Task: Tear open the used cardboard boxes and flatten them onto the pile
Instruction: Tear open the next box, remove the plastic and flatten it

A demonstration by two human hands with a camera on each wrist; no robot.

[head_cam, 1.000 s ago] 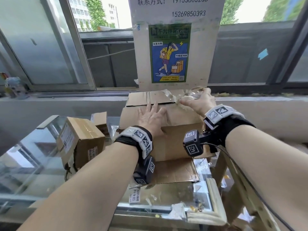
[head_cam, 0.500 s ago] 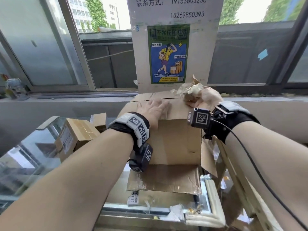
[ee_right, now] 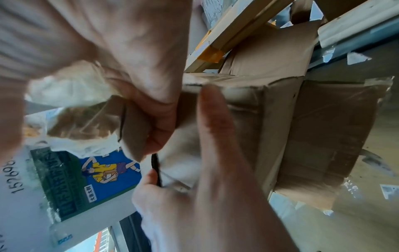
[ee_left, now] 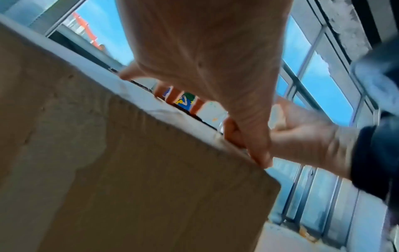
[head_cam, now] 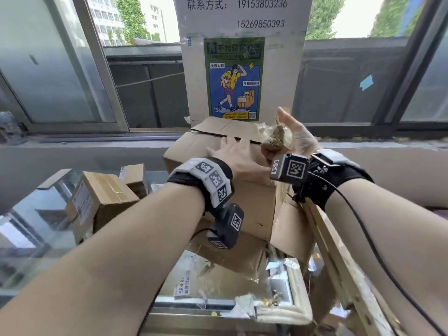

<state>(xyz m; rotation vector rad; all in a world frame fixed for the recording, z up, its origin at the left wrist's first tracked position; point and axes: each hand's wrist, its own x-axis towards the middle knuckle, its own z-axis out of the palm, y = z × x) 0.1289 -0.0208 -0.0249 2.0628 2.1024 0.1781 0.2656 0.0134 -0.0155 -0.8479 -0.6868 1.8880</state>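
Note:
A large brown cardboard box [head_cam: 254, 204] stands on the glass counter, its bottom flaps splayed open toward me. My left hand [head_cam: 234, 151] lies flat on the box top with straight, spread fingers; in the left wrist view the left hand [ee_left: 205, 59] rests on the box [ee_left: 129, 170], thumb at the top edge. My right hand [head_cam: 291, 137] is raised just above the box's far right corner and grips a crumpled wad of clear tape [head_cam: 276, 139]. The right wrist view shows the tape wad [ee_right: 71, 102] bunched in my curled fingers, beside the box [ee_right: 313, 127].
A smaller taped box [head_cam: 101, 197] and a little box [head_cam: 134, 175] sit at the left on the glass counter [head_cam: 36, 238]. A white board with a poster [head_cam: 242, 69] leans behind against the window. A wooden frame [head_cam: 339, 251] stands at the right. Tape scraps litter the counter's near edge.
My right hand has pulled the tape off the box top, bunched it and lifted it clear. The left hand has stayed pressed on the box, which has tilted up.

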